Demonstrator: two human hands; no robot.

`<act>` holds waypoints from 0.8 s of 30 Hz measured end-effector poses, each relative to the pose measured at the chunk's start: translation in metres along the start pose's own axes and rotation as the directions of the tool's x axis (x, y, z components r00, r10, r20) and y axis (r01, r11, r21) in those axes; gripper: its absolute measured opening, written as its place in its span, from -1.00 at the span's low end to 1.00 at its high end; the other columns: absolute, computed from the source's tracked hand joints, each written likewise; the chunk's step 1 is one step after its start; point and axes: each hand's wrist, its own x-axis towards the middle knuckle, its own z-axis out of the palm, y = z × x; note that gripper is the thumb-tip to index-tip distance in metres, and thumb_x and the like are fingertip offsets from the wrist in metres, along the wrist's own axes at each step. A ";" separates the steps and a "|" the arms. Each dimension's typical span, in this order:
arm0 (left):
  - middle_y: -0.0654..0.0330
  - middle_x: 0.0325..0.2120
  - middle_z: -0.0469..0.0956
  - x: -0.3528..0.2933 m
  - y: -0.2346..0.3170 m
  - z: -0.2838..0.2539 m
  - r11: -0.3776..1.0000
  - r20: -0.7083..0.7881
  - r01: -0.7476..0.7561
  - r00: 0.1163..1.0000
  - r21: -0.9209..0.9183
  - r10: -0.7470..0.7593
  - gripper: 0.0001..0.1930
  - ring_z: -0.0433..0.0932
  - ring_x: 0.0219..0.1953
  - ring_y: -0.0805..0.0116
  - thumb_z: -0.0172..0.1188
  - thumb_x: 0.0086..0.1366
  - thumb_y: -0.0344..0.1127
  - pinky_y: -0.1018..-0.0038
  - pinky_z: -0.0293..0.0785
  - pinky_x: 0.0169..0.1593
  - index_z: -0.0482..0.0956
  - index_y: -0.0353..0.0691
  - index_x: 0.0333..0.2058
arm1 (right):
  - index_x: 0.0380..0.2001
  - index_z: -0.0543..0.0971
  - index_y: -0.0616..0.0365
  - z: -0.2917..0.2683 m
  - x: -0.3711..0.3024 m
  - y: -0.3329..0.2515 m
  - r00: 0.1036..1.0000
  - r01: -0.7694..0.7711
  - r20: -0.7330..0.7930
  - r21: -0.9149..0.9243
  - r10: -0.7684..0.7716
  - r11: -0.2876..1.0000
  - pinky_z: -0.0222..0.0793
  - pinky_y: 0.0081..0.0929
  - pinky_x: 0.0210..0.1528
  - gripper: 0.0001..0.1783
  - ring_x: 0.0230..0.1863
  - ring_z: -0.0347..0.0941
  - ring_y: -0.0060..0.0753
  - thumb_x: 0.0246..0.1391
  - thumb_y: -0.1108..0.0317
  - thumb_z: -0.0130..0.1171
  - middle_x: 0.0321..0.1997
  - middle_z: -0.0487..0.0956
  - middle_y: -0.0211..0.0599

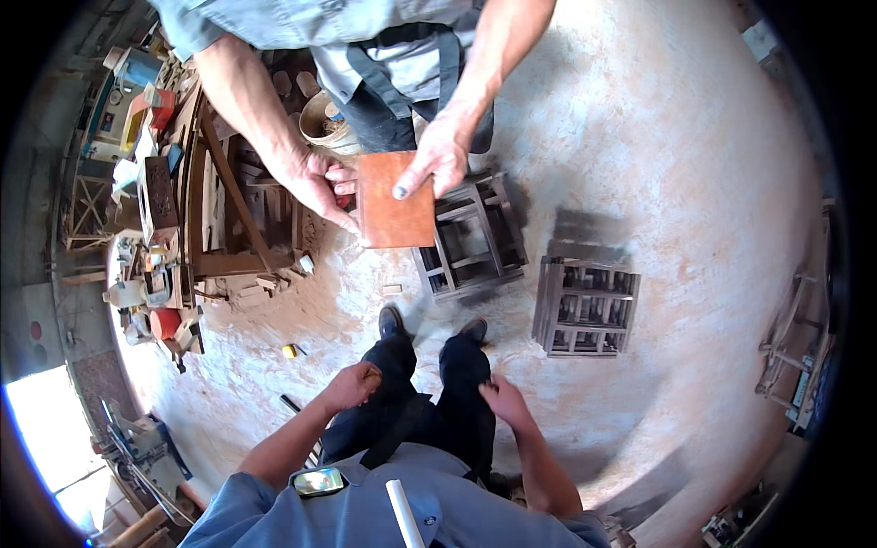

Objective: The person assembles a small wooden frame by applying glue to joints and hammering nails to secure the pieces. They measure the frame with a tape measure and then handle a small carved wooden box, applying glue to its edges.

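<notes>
My left hand (350, 387) is closed above my left thigh, its fingers curled around a small brownish thing I cannot make out. Over by my right thigh, my right hand (505, 403) is loosely closed, and nothing shows in it. Facing me, another person holds a flat, square reddish-brown panel (395, 205) that looks like wood. That person's hand on the picture's right (440, 155) presses a thumb on the panel's face, while the other hand (318, 183) supports the opposite edge. Neither of my hands touches the panel.
Dark slatted wooden frames stand on the floor beyond my feet (470, 237) and to the right (586, 306). A cluttered wooden workbench (194, 210) lines the left, with a bucket (327, 125) nearby. A small yellow object (290, 351) and wood offcuts (248, 291) lie on the floor.
</notes>
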 end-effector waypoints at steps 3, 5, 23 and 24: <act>0.23 -0.50 0.54 -0.017 -0.016 -0.009 0.987 -0.071 -0.151 0.985 0.048 0.154 -0.75 0.50 -0.56 0.47 0.07 0.31 -0.25 0.50 0.48 -0.44 0.53 -0.29 -0.16 | 0.11 0.41 0.28 -0.037 0.015 -0.088 0.995 0.066 -0.080 0.165 -0.053 0.984 0.24 -0.33 0.22 -0.41 0.21 0.36 -0.08 0.12 0.10 0.17 0.14 0.47 0.04; 0.22 -0.48 0.56 -0.027 -0.031 -0.014 0.978 -0.147 -0.206 0.968 -0.019 0.201 -0.74 0.51 -0.52 0.48 0.09 0.31 -0.25 0.50 0.49 -0.40 0.54 -0.29 -0.14 | 0.23 0.29 0.32 -0.058 0.021 -0.159 0.958 0.259 -0.200 0.288 -0.207 0.922 0.16 -0.35 0.31 -0.33 0.32 0.27 -0.14 0.13 0.19 0.17 0.25 0.39 0.04; 0.30 -0.53 0.48 -0.148 -0.179 -0.069 0.804 -0.500 -0.305 0.866 -0.510 0.011 -0.77 0.40 -0.56 0.58 0.08 0.36 -0.31 0.60 0.38 -0.47 0.51 -0.29 -0.09 | 0.10 0.40 0.29 -0.057 0.052 -0.365 0.944 0.328 -0.268 0.808 -0.190 0.489 0.19 -0.40 0.17 -0.48 0.14 0.34 -0.45 0.23 0.12 0.11 0.11 0.47 -0.27; 0.30 -0.53 0.47 -0.152 -0.177 -0.069 0.802 -0.518 -0.319 0.855 -0.505 0.014 -0.77 0.40 -0.57 0.58 0.08 0.36 -0.30 0.60 0.38 -0.48 0.51 -0.29 -0.09 | 0.08 0.40 0.29 -0.055 0.051 -0.366 0.944 0.328 -0.269 0.821 -0.189 0.467 0.25 -0.38 0.14 -0.51 0.11 0.39 -0.43 0.24 0.14 0.09 0.10 0.49 -0.26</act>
